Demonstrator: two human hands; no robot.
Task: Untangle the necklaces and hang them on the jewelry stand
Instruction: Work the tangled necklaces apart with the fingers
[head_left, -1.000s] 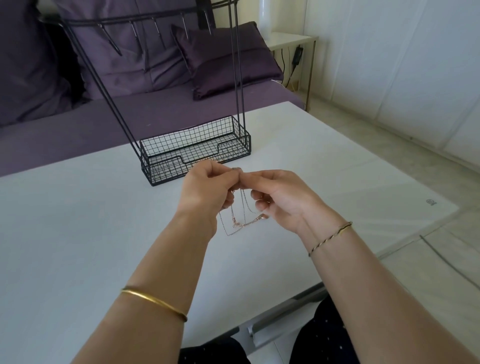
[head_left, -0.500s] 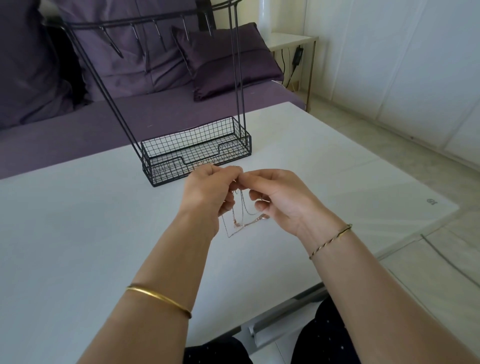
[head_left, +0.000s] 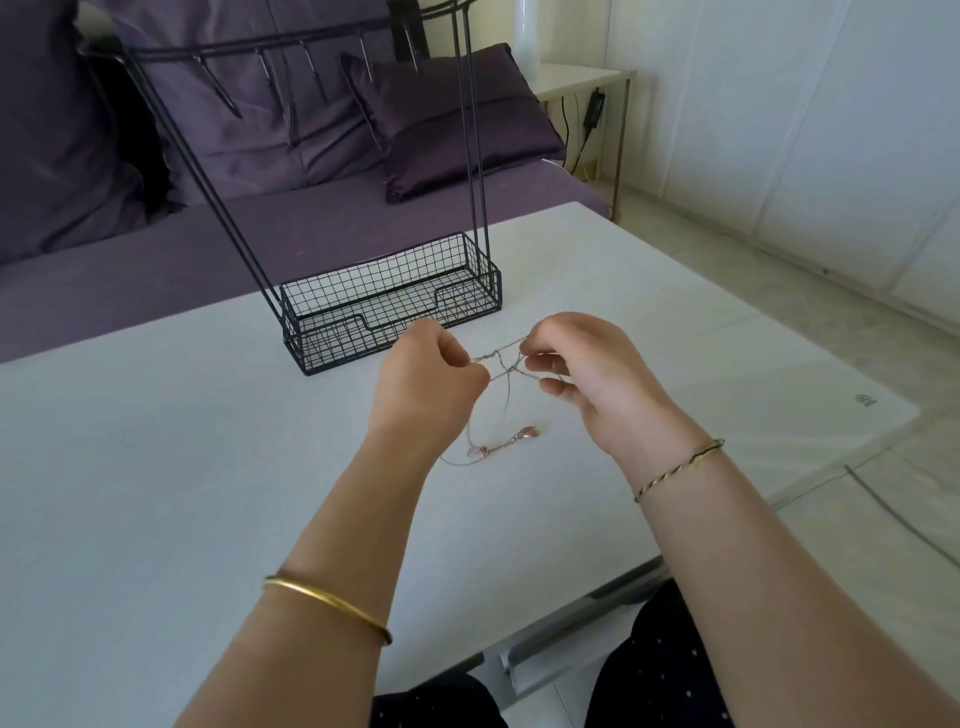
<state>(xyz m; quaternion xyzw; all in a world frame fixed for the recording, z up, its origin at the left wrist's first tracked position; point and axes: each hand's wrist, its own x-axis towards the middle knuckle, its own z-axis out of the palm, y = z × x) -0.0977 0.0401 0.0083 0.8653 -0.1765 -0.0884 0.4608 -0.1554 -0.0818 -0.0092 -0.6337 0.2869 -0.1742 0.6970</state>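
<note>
Thin tangled necklaces (head_left: 501, 364) stretch between my two hands above the white table (head_left: 156, 493). My left hand (head_left: 426, 379) pinches one end of the chains, my right hand (head_left: 587, 369) pinches the other. Loops hang down from the taut strands, and a rose-gold pendant (head_left: 527, 432) and clasp lie near the tabletop below. The black wire jewelry stand (head_left: 389, 306) sits just behind my hands, its mesh basket base on the table and its top bar with hooks (head_left: 311, 67) bare.
A purple sofa (head_left: 260, 223) with cushions runs behind the table. A small white side table (head_left: 576, 78) with a cable stands at the back right. The table's right edge (head_left: 779, 499) drops to a tiled floor.
My hands have moved apart sideways, pulling the chains taut between them. The pendant end has dropped lower toward the table.
</note>
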